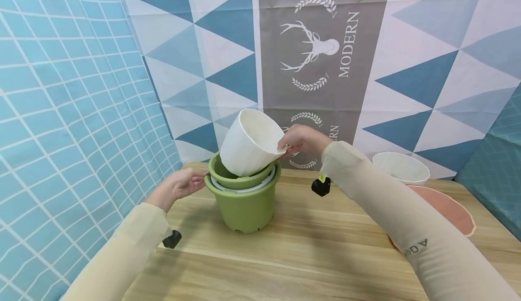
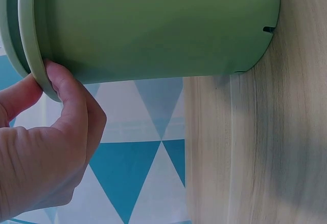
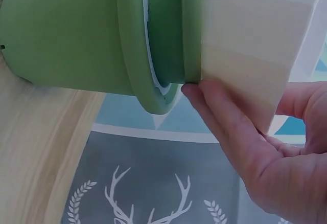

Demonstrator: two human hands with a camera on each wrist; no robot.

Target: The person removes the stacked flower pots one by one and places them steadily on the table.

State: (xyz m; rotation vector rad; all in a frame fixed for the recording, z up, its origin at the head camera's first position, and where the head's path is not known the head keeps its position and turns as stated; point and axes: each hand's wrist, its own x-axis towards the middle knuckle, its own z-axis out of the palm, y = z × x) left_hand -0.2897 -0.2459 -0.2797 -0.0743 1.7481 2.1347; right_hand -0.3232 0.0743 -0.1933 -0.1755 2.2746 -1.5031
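Note:
A large green flowerpot [image 1: 246, 213] stands upright on the wooden table. Nested in it are a white pot [image 1: 265, 184], of which only the rim shows, and a smaller green pot [image 1: 236, 182]. My left hand [image 1: 185, 182] pinches the large pot's rim at its left side, thumb over and fingers under the lip in the left wrist view. With my right hand [image 1: 303, 139] I hold a white flowerpot [image 1: 242, 149] by its rim. This pot is tilted, its mouth toward the upper right and its base inside the smaller green pot.
At the table's right stand a white pot [image 1: 400, 167] and an orange pot [image 1: 443, 206], the latter partly behind my right sleeve. A patterned cloth [image 1: 220, 43] hangs behind the table, and a blue tiled-pattern cloth [image 1: 73, 93] hangs along the left.

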